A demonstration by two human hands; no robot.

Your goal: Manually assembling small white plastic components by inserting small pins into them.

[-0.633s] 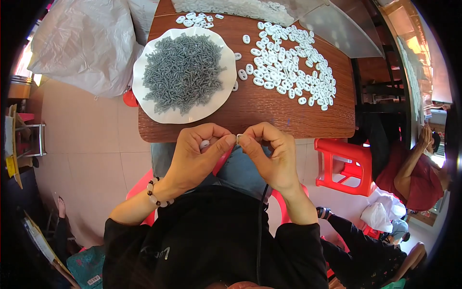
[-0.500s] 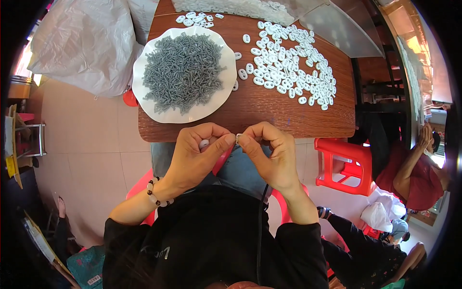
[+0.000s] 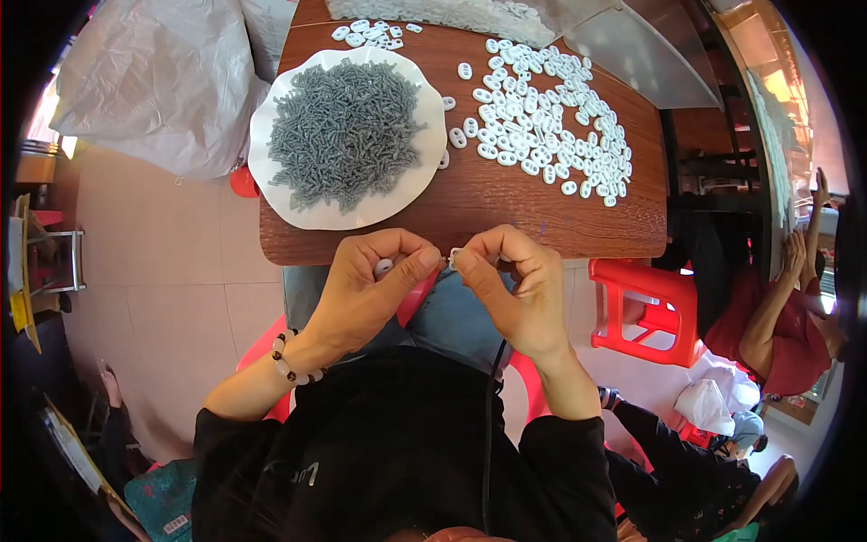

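My two hands are close together over my lap, just short of the table's front edge. Thumb and forefinger of my left hand (image 3: 366,285) are pinched, and a smooth white oval piece (image 3: 384,267) shows in its curled fingers. What its fingertips pinch is too small to make out. My right hand (image 3: 519,294) pinches a small white plastic piece (image 3: 454,258) between thumb and forefinger, right beside the left fingertips. Ahead, a white scalloped plate (image 3: 262,163) holds a heap of small grey translucent ribbed pieces (image 3: 343,131). White oval two-hole pieces (image 3: 533,122) lie spread to its right.
The brown wooden table (image 3: 433,217) also bears a few white pieces (image 3: 366,34) behind the plate and a clear bin (image 3: 452,16) at the back. A white sack (image 3: 163,90) stands left, a red stool (image 3: 641,312) right. Other people sit at the right.
My right hand has shifted slightly right, drawing its white piece a little away from the left fingertips. My left hand stays nearly still. A person at the far right has raised an arm.
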